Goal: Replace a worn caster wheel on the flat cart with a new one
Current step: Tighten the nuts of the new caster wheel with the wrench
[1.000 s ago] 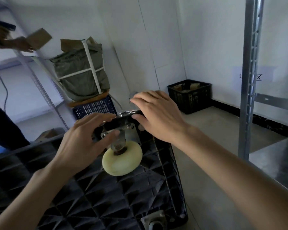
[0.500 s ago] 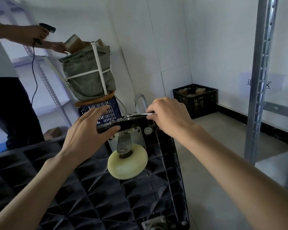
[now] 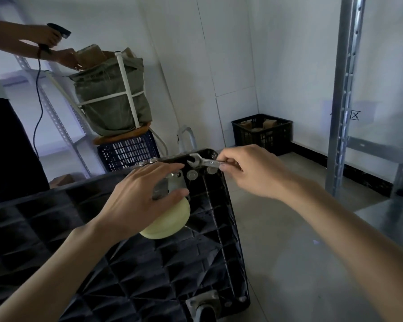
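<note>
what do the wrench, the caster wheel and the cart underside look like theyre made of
Wrench: bright bare metal, probably steel; it glints silver.
Wheel: smooth pale yellow-cream, matte, likely nylon or hard plastic; rubber cannot be ruled out.
Cart underside: black moulded plastic by its ribbed triangular webbing and dull sheen.

Wrench held at the caster bolts of the upturned cart

The right hand (image 3: pixel 249 173) pinched a wrench (image 3: pixel 204 161) by its handle above the flat cart (image 3: pixel 149 263), while the left hand (image 3: pixel 140 198) rested with straight fingers on the cream caster wheel (image 3: pixel 170 223) and its bracket.
</note>
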Available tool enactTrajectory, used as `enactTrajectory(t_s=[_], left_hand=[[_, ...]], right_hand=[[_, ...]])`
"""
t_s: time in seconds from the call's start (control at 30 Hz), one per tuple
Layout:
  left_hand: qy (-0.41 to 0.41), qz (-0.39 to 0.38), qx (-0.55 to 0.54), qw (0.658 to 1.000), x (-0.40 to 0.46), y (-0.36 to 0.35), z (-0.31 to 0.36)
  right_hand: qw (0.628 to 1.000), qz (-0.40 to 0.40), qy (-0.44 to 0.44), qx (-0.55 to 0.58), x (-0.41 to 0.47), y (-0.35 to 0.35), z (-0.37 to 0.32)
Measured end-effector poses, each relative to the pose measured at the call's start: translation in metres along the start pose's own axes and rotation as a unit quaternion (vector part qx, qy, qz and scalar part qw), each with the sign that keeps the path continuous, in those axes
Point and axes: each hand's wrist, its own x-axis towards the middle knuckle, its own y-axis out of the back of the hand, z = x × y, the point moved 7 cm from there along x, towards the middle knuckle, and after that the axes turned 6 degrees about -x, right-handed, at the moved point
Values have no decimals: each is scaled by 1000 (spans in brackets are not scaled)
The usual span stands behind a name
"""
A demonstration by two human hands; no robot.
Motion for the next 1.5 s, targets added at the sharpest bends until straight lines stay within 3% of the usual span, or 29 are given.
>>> enactTrajectory(t_s=[0.33, 0.8, 1.5], left_hand=[[25, -53, -23, 998, 2, -12, -6], [32, -36, -66, 997, -3, -15, -6], [21, -22, -96, 995, -5, -16, -7]], right_hand=[[991, -108, 54, -57, -17, -48, -4], [995, -69, 62, -44, 6, -64, -16], [988, -39, 58, -141, 34, -37, -34]])
